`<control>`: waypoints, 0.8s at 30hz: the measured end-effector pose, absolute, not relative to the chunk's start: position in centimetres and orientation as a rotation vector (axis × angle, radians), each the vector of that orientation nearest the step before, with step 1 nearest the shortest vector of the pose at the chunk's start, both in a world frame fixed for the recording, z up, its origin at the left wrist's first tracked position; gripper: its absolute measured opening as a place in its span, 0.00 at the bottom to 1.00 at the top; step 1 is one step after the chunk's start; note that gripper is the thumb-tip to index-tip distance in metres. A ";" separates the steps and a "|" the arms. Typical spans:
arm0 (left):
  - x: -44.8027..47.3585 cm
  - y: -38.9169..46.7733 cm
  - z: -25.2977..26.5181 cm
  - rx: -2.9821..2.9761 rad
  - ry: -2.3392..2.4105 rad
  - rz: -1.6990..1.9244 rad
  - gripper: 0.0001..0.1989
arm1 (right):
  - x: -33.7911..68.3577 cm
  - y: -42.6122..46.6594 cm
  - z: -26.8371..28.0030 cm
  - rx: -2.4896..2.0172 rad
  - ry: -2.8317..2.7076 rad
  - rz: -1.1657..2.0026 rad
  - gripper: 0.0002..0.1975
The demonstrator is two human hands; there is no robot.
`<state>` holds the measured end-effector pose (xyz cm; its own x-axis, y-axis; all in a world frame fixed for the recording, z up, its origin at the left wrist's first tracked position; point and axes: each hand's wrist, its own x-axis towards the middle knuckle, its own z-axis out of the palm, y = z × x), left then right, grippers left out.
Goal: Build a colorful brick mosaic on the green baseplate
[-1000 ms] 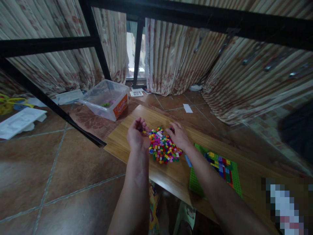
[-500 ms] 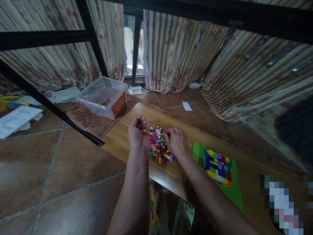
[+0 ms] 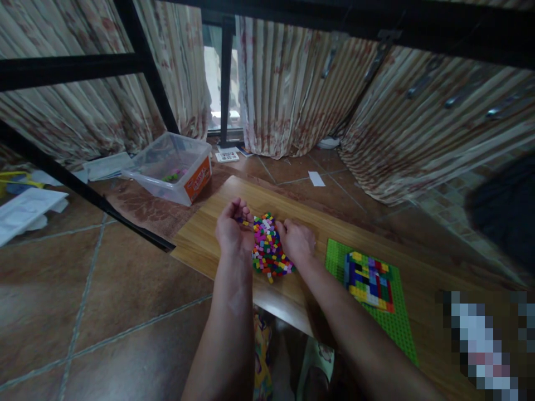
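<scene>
A heap of small colourful toy bricks (image 3: pixel 267 250) lies on the wooden tabletop (image 3: pixel 209 223) between my hands. My left hand (image 3: pixel 234 225) is turned palm up at the heap's left side, its fingers curled around a few toy bricks, a yellow one among them (image 3: pixel 246 223). At the right side of the heap, my right hand (image 3: pixel 296 239) touches the bricks with bent fingers pressed together; whatever is between its fingertips is hidden. Right of that forearm, a green baseplate (image 3: pixel 403 326) carries a multicoloured brick build (image 3: pixel 371 281).
A clear plastic bin (image 3: pixel 167 192) with an orange label and some bricks stands beyond the table's left end. Black metal bars (image 3: pixel 137 231) cross the left side. A white tray (image 3: pixel 29 214) and papers lie on the tiled floor. Striped curtains (image 3: pixel 288 94) hang behind.
The view has shifted slightly. My right hand's fingers have drawn closer together at the heap's edge. My left hand stays cupped in nearly the same place.
</scene>
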<state>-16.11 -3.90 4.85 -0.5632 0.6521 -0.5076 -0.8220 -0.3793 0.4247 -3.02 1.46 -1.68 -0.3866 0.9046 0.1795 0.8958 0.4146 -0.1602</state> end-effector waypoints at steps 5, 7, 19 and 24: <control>-15.3 -3.7 4.8 -0.342 0.850 2.010 0.06 | -2.8 2.2 -1.8 -1.642 -2.348 0.120 0.21; -14.8 -3.5 4.6 -0.341 0.865 1.996 0.06 | -2.5 2.8 -1.5 -1.652 -2.238 0.186 0.22; -9.9 -2.4 4.2 -0.316 0.598 1.710 0.15 | -2.4 1.9 6.5 -1.075 -2.054 0.770 0.25; -10.9 -2.7 4.5 -0.348 0.542 1.748 0.12 | 1.7 3.9 4.9 -1.262 -2.038 0.554 0.19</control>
<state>-10.89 -2.66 4.53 -0.2432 0.8285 -0.5045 -0.9685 -0.1790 0.1729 1.68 3.85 4.91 -0.3090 0.8968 0.3167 0.6132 0.4424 -0.6544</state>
